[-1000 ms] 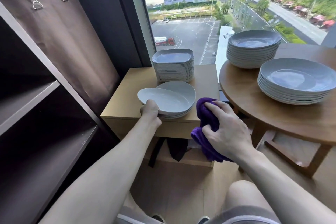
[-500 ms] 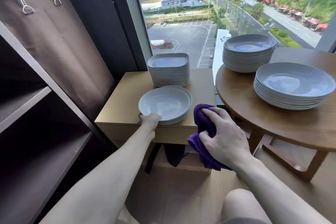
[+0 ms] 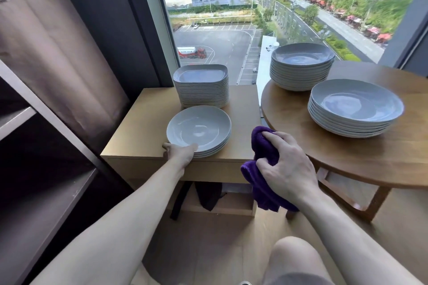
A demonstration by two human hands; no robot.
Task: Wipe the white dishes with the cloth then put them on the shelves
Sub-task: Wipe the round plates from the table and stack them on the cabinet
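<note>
Dishes (image 3: pixel 302 67) first: where are they, and has any been done?

All that I can see sit in four stacks. Two round stacks are on the round counter (image 3: pixel 347 155) to the right. A square stack (image 3: pixel 201 87) and a low stack (image 3: pixel 208 146) are on the wooden counter (image 3: pixel 143 127) by the window. No dish shows on the part of the shelves (image 3: pixel 46 192) in view, so I judge the job barely begun.

And the hands?

The left grip (image 3: pixel 181 152) is at the near edge of the low stack. Its thumb lies over the rim of the top dish (image 3: pixel 198 131) and its fingers are tucked below, so it has hold of that dish, which lies flat on the pile. The right grip (image 3: pixel 287 169) is bunched round the purple cloth (image 3: pixel 264 146), held in the air just beside the wooden counter's corner and apart from the dish.

So the wiping?

Not under way: cloth and dish are not touching. What is left, I'd say, is to lift this one, wipe it and shelve it, then do every stack after it.
</note>
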